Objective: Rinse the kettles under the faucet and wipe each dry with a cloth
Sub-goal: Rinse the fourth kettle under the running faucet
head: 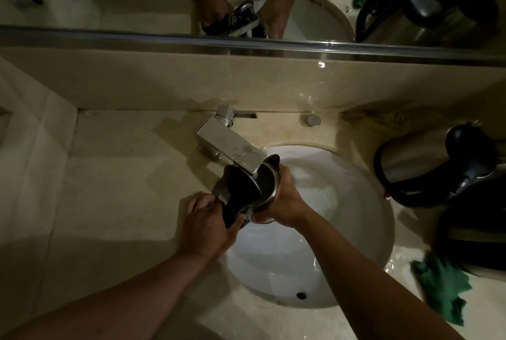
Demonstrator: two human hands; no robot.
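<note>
From the head view, you hold one kettle (253, 189) tilted over the left part of the sink (356, 219), its open mouth right under the faucet (230, 148) spout and its lid swung up toward the surface on the left. Your left hand (208, 222) is wrapped around the black handle, which points down and back toward you, so the kettle's long axis runs from your left grip up and away to the spout. Your right hand (284, 202) is pressed around the steel body on its right side, fingers curled over the rim. The kettle sits between the two hands, touching both; the right hand is nearer the mouth. Whether water runs, I cannot tell. Two more kettles (427, 164) stand on the surface right of the sink, and the green cloth (440, 285) lies crumpled near them, well apart from either hand and closer to your right.
</note>
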